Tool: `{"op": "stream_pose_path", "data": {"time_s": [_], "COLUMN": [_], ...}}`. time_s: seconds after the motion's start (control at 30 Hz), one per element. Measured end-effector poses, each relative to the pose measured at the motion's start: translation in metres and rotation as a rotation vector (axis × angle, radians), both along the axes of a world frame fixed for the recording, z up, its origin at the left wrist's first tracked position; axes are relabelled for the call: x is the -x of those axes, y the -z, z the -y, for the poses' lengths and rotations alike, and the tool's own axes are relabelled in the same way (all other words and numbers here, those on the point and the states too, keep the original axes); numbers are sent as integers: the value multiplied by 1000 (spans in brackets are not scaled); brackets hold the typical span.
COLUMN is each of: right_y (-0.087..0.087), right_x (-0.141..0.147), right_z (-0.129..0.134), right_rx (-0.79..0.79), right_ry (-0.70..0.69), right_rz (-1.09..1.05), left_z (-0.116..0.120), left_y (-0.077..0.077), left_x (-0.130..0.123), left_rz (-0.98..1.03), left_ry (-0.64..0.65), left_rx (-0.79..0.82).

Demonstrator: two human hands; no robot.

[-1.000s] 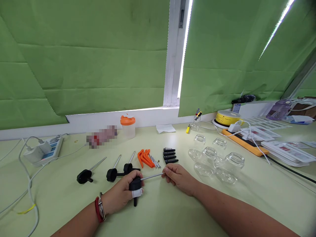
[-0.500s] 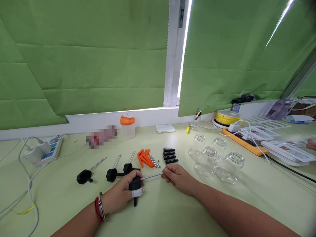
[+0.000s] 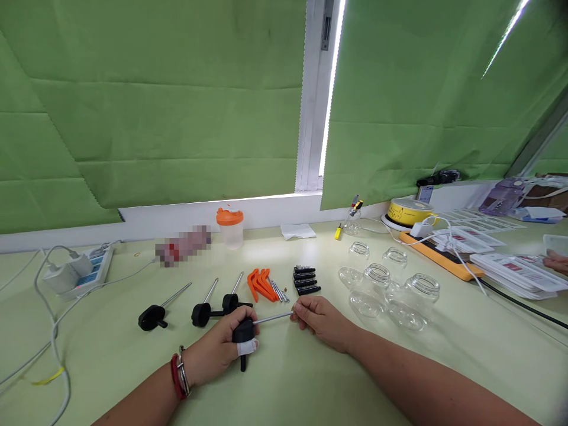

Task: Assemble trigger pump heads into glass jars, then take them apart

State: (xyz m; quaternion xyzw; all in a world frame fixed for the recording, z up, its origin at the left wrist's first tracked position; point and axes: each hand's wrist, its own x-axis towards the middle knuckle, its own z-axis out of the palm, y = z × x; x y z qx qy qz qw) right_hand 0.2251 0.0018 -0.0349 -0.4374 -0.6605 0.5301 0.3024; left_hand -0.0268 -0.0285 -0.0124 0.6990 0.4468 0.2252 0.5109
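Note:
My left hand (image 3: pixel 222 342) is wrapped round a black round cap (image 3: pixel 243 331) that has a short black spout pointing toward me. A thin metal rod (image 3: pixel 274 318) sticks out of the cap to the right. Thumb and fingers of my right hand (image 3: pixel 317 319) pinch the rod's far end; what else they hold, if anything, is hidden. Beyond my left hand lie more black caps with rods (image 3: pixel 152 317). Orange angled handles (image 3: pixel 262 285), metal screws or pins (image 3: pixel 278 290) and a row of black pieces with springs (image 3: pixel 306 280) lie just behind my hands.
Several clear jars (image 3: pixel 376 290) stand to the right. Behind them is an orange power strip (image 3: pixel 444 254) with cables. A white power strip (image 3: pixel 89 272) and loose cords lie at left. An orange-lidded cup (image 3: pixel 231 227) stands by the wall. Another person's hand (image 3: pixel 557 261) shows at far right.
My hands, the cap and the rod stay almost still. At the far right, the other person's hand has shifted a little and a pale, clear-looking item now shows above it.

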Motion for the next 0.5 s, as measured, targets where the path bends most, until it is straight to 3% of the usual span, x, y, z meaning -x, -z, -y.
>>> {"op": "stream_pose_path", "data": {"time_s": [0.23, 0.5], "right_y": [0, 3], "right_x": [1, -1], "right_z": [2, -1], "right_rx": [10, -16], "right_ry": [-53, -27], "right_rz": [-187, -21], "left_z": [0, 1], "left_y": [0, -3], "left_x": [-1, -1], "left_rz": [17, -7], "left_ry": [2, 6], "left_rx": [1, 4]}}
